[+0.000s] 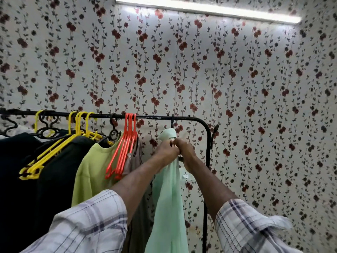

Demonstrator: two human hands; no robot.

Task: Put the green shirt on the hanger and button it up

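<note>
A pale mint-green shirt [169, 203] hangs from a thin dark hanger hook [172, 121] at the right end of the black clothes rail [156, 117]. Its collar [167, 133] stands just under the hook, and the hanger's body is hidden by cloth. My left hand [165, 149] and my right hand [185, 148] meet right below the collar, fingers pinched on the shirt's front edges. The button itself is hidden behind my fingers. The shirt falls straight down between my forearms.
Left along the rail hang empty orange hangers [124, 148], a lime-green top [93, 170], yellow hangers [60, 145] and dark garments [21, 179]. A brownish garment [136, 216] hangs behind my left arm. The rack's right post [205, 198] stands close to the floral wall, with a white socket [186, 175].
</note>
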